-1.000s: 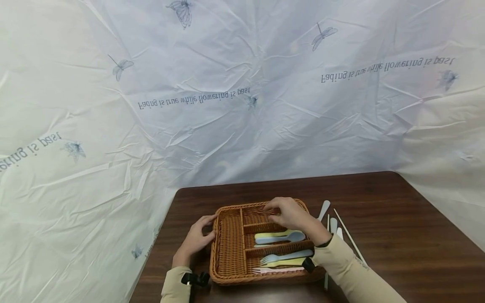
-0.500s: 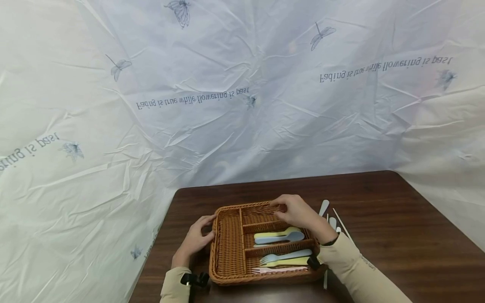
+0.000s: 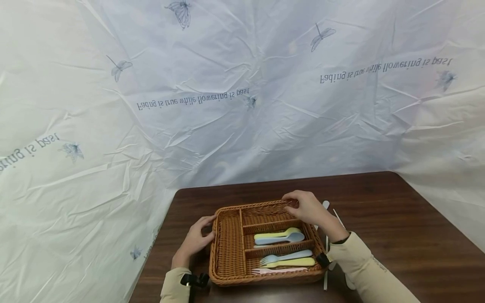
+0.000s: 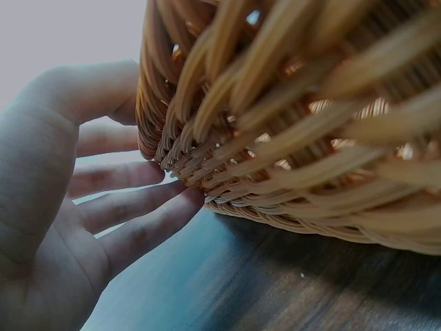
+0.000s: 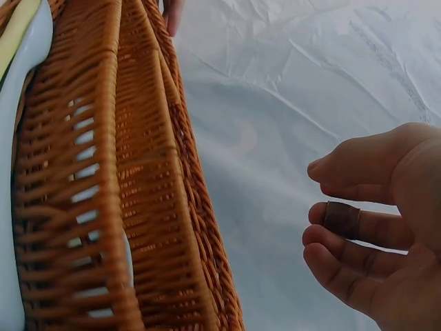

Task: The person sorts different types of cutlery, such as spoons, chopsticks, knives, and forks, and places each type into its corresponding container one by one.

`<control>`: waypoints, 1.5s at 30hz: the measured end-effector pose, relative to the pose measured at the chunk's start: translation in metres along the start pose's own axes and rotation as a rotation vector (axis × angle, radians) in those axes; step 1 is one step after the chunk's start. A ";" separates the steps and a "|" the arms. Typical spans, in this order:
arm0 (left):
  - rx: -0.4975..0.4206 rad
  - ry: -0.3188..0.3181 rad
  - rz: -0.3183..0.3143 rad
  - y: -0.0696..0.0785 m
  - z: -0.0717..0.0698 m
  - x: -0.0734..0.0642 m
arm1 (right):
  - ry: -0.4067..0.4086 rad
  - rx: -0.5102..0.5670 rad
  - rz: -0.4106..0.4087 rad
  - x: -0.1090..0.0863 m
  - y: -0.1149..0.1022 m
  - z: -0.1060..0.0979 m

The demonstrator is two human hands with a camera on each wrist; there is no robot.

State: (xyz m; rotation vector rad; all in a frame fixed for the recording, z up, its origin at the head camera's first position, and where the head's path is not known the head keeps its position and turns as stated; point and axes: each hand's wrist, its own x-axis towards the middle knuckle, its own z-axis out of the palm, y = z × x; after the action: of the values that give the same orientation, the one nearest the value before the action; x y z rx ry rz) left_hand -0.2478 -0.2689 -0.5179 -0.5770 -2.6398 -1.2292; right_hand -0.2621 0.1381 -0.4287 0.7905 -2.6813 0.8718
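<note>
A brown wicker cutlery basket [image 3: 213,252] with divided compartments lies on the table. At its left side, my left hand [image 3: 192,242] touches the outer wall with extended fingers; the left wrist view shows fingertips against the lower corner. My right hand [image 3: 307,209] is over the far right corner, fingers loosely bent. The right wrist view shows nothing between those fingers. In the middle compartment lie a yellow spoon [image 3: 274,234] and a light blue spoon [image 3: 278,240]. A light blue fork [image 3: 286,256], a yellow-handled utensil [image 3: 293,263] and a pink fork [image 3: 279,270] occupy the near compartment.
Right of the basket, partly behind my right arm, lie a white utensil handle [image 3: 326,204], a thin pale stick [image 3: 338,217] and other pale pieces. The dark wooden table [image 3: 363,198] meets a white printed sheet [image 3: 242,139] behind it.
My right hand has moved rightward from above the far compartment to the basket's far right corner. The left hand has stayed at the basket's left side. The cutlery in the basket looks unmoved.
</note>
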 end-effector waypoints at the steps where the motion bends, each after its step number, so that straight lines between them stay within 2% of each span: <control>1: 0.001 0.001 0.002 0.000 0.000 0.000 | 0.008 0.001 0.000 0.000 0.001 -0.001; 9: -0.003 0.004 0.015 0.000 0.000 0.000 | 0.070 -0.003 0.026 -0.004 0.014 -0.007; 19: -0.021 -0.001 -0.005 0.000 0.001 -0.001 | 0.117 -0.014 0.074 -0.007 0.026 -0.011; 35: -0.038 0.002 -0.009 -0.002 0.001 -0.001 | 0.136 -0.049 0.151 -0.013 0.051 -0.014; 45: -0.045 0.000 -0.011 -0.001 0.001 0.000 | 0.138 -0.016 0.197 -0.018 0.062 -0.016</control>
State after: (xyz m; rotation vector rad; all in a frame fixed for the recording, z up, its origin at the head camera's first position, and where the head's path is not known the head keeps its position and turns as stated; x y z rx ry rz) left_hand -0.2481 -0.2692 -0.5193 -0.5699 -2.6249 -1.2948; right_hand -0.2807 0.1973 -0.4515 0.4498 -2.6707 0.9104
